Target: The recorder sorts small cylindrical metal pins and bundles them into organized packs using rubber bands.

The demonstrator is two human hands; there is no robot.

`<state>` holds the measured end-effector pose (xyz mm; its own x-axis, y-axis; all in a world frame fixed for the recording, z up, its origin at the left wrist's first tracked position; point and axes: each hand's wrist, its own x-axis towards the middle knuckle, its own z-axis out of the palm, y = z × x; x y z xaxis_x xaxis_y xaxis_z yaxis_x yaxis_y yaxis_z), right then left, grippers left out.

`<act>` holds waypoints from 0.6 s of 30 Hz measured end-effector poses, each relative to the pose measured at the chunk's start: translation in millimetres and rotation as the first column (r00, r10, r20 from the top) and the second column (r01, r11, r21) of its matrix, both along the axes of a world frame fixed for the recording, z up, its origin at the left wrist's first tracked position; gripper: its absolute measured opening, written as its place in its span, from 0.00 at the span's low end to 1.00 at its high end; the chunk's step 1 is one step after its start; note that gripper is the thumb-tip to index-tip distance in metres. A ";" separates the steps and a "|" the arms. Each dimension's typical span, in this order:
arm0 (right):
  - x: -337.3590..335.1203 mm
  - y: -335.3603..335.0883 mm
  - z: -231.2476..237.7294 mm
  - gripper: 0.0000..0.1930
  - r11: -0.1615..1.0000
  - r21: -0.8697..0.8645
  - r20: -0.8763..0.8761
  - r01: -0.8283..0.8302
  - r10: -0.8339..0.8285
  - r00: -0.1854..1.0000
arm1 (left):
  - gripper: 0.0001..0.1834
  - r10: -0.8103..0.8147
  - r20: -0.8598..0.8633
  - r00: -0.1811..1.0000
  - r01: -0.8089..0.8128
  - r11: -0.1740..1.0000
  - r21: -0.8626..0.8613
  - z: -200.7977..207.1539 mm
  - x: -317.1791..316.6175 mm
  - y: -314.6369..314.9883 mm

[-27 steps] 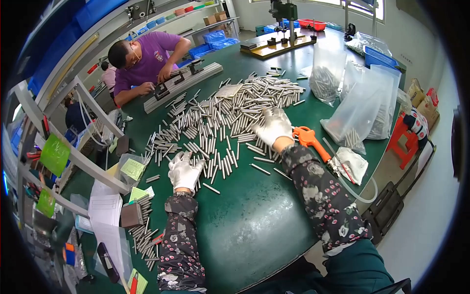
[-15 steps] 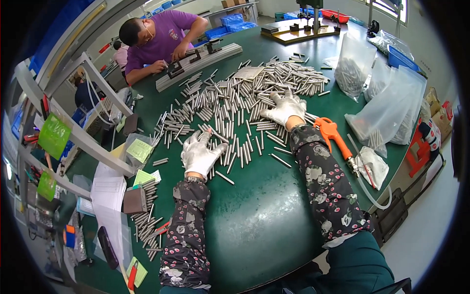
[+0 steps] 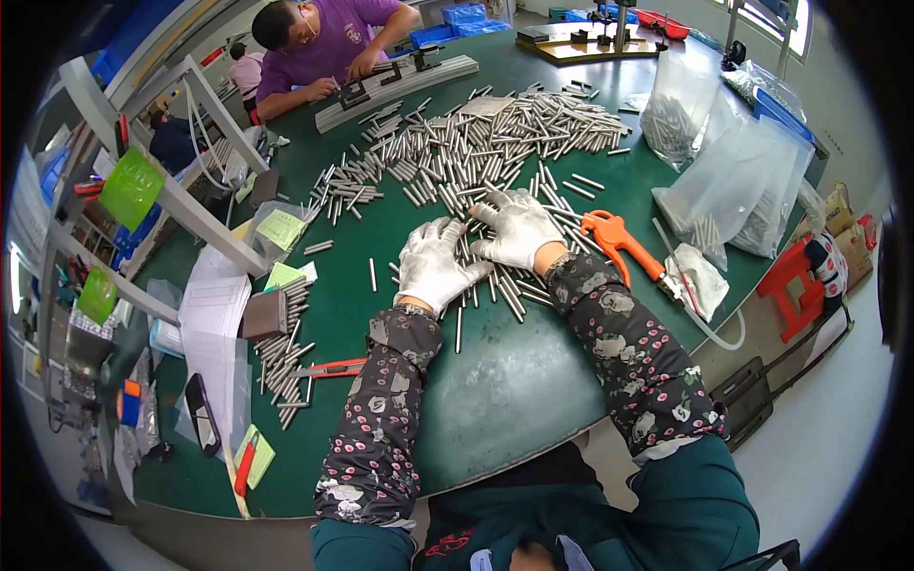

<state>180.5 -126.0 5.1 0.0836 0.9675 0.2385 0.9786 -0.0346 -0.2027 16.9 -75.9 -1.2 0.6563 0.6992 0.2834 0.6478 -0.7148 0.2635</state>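
A broad heap of short metal rods [image 3: 533, 124] covers the middle of the green table [image 3: 514, 381]. A smaller bunch of the same rods [image 3: 511, 297] lies under and between my gloved hands. My left hand [image 3: 438, 262], in a white glove, rests palm down at the bunch's left side, thumb and fingers apart. Close to it, my right hand [image 3: 519, 230] lies over the bunch from the right, its fingers stretched toward the left hand and touching rods. Both palms hide some rods. One rod [image 3: 372, 275] lies alone left of my left hand.
An orange air gun [image 3: 619, 243] with a hose lies right of my right arm, beside a white cloth [image 3: 700, 281]. Plastic bags of rods [image 3: 709, 214] stand further right. A person in purple [image 3: 328, 43] works at a metal rail [image 3: 400, 90]. Red-handled calipers [image 3: 328, 368] lie near my left forearm.
My hands have come together, the right moving left and nearer, the left moving right. Rods have been drawn from the heap toward me, opening a gap of bare table.
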 end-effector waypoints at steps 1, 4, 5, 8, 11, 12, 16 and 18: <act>-2.3 -4.2 -0.7 0.30 0.997 0.034 0.003 -0.072 0.072 0.997 | 0.38 -0.026 0.036 0.999 0.026 1.000 0.014 -1.0 -3.7 -4.3; -1.3 -14.0 -7.8 0.27 0.980 0.110 -0.018 -0.168 0.171 0.985 | 0.37 -0.049 0.010 0.999 0.049 0.999 -0.010 1.5 -9.5 -26.2; 0.4 -17.3 -10.7 0.27 0.970 0.125 0.020 -0.206 0.205 0.978 | 0.35 -0.059 -0.024 0.998 0.060 0.998 0.017 3.9 -9.5 -34.8; -5.8 -30.4 10.8 0.28 0.966 0.038 0.041 -0.255 0.254 0.966 | 0.36 -0.074 -0.065 0.995 0.080 0.992 0.097 0.9 -20.3 -43.6; 3.2 -64.8 43.3 0.27 0.983 0.168 -0.043 -0.068 0.076 0.996 | 0.39 -0.072 -0.116 0.991 0.080 0.995 0.062 14.0 -29.8 -58.4; 8.4 -75.6 50.5 0.25 0.990 0.137 -0.042 0.032 -0.026 0.999 | 0.40 -0.051 -0.125 0.991 0.062 0.994 0.086 18.2 -37.4 -64.1; 50.3 -127.3 46.2 0.22 0.930 -0.016 0.176 0.368 -0.360 0.916 | 0.47 -0.051 -0.199 0.979 0.045 0.998 -0.034 28.9 -68.5 -98.1; 63.3 -141.6 32.8 0.23 0.893 -0.180 0.160 0.414 -0.388 0.908 | 0.47 -0.063 -0.247 0.967 0.057 0.998 -0.031 18.2 -80.9 -107.9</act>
